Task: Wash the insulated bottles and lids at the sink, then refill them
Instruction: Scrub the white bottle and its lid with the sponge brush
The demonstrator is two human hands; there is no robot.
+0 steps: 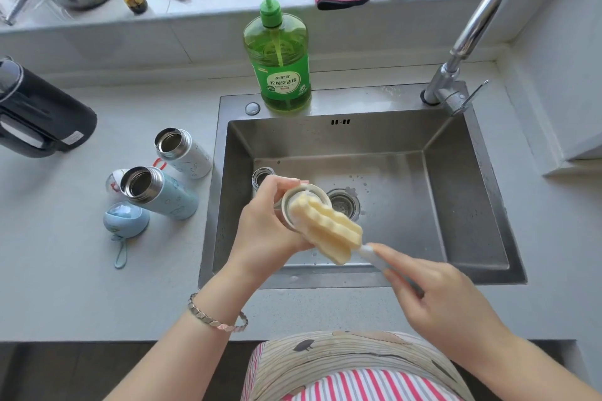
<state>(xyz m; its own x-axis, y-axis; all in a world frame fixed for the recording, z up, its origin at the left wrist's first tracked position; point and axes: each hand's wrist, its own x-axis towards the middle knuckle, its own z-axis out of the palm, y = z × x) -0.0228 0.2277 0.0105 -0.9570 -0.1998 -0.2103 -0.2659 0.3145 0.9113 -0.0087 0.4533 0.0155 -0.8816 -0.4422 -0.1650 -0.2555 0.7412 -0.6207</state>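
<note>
Yellow foam leads the frame: the sponge bottle brush (327, 231) slants from lower right up to upper left at centre, its tip pressed into the mouth of the lid (304, 202) you hold over the steel sink (469, 205). Your left hand (270, 225) is wrapped around that lid from the left, open side tilted toward the brush; your right hand (446, 296) is closed on the brush's pale handle at lower right. The brush's long axis runs straight along the line between your two hands, so the coming scrub looks to turn on pushing and twisting up-left along it, your left hand bracing.

One open bottle (263, 176) stands in the sink just above your left hand. At centre left, on the counter (81, 286), a white bottle (184, 153) and a blue bottle (159, 194) stand uncapped, a blue lid (125, 220) just below them. The green dish soap bottle (278, 52) stands on the sink's back rim; the tap (479, 26) rises at upper right.
</note>
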